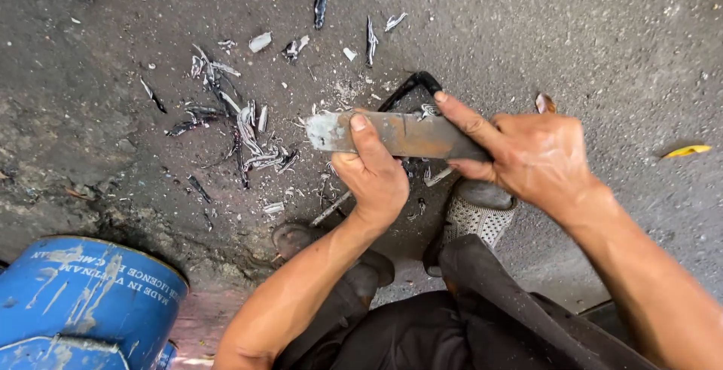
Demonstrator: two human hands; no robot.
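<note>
A flat rusty metal blade (410, 135) lies level across the middle of the view, its pale worn tip pointing left. My right hand (531, 155) grips its right end, forefinger stretched along the top edge. My left hand (373, 174) presses a thumb on the blade's face and its closed fingers hold a thin grey strip (331, 209) beneath it. A bent black piece (410, 87) shows just behind the blade.
Grey and black shavings (241, 125) litter the rough concrete ground to the left. A blue metal drum (83, 302) stands at the lower left. My shoes (474, 215) and dark trousers fill the bottom centre. A yellow scrap (685, 151) lies at the right.
</note>
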